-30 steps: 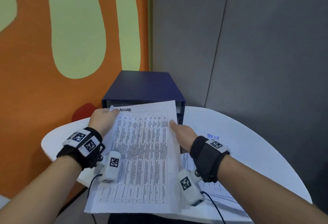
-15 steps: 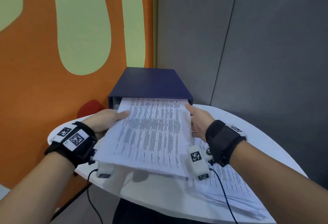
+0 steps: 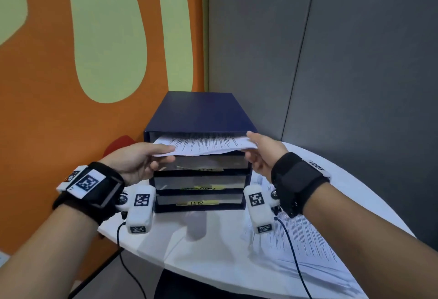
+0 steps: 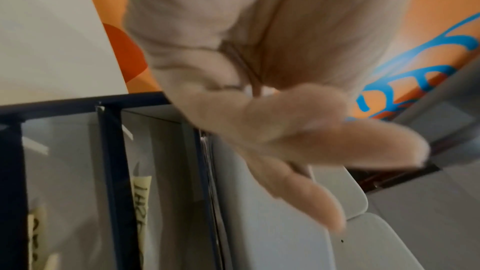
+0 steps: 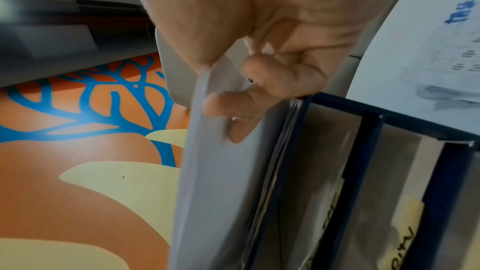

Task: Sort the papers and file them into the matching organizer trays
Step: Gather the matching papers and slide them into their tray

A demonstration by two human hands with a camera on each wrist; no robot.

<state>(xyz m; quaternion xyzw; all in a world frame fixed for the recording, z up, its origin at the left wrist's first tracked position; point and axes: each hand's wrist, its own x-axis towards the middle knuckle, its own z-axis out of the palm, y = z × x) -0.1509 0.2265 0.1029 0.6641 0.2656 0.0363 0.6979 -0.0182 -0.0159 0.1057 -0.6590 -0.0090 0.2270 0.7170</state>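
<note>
A dark blue organizer (image 3: 201, 116) with several stacked trays stands on the white table (image 3: 208, 246). Yellow tape labels (image 3: 199, 203) mark the lower tray fronts. A bundle of printed papers (image 3: 206, 146) lies about level, its far end inside the top slot. My left hand (image 3: 170, 154) pinches the bundle's left edge, thumb on top. My right hand (image 3: 251, 147) grips the right edge. In the right wrist view the right hand's fingers (image 5: 228, 100) curl under the papers (image 5: 221, 182) beside the organizer (image 5: 363, 151). The left wrist view is blurred, showing the left hand (image 4: 324, 161).
More printed papers (image 3: 305, 242) lie spread on the table to the right of the organizer, also visible as a stack (image 5: 446, 65). An orange and green wall stands at the left, grey panels behind. The table's curved front edge is close to me.
Both hands have moved forward and the papers have tilted level and slid deeper into the organizer's top slot. The lower labelled trays have come into view.
</note>
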